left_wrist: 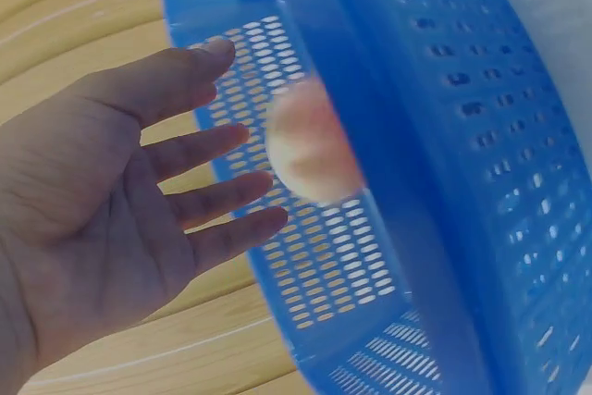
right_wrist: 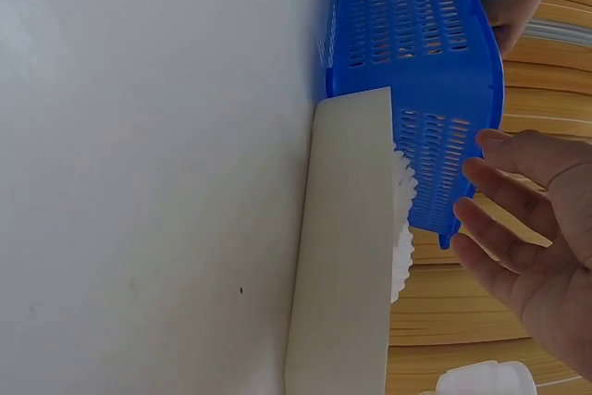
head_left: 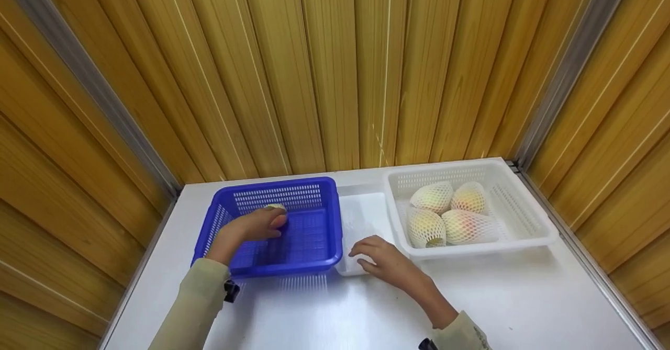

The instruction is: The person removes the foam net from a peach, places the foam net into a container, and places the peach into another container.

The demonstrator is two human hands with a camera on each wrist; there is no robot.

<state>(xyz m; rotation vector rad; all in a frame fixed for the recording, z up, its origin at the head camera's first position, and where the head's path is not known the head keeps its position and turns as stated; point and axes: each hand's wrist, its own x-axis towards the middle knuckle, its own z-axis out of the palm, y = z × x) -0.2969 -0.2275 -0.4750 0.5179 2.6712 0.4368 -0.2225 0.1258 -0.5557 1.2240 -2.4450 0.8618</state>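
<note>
Inside the blue basket lies a pinkish-yellow peach, near the basket's perforated far wall. My left hand reaches over the basket's left side, partly hiding the peach in the head view. In the left wrist view the left hand has its fingers spread and extended, with a gap between fingertips and peach. My right hand hovers over the front of a shallow white box, fingers loosely bent and holding nothing. White scalloped edges rise above the box's side in the right wrist view.
At the right stands a white basket with several fruits in white foam nets. All the containers stand on a white table. Wood-look panels close off the back and both sides, with metal posts at the corners.
</note>
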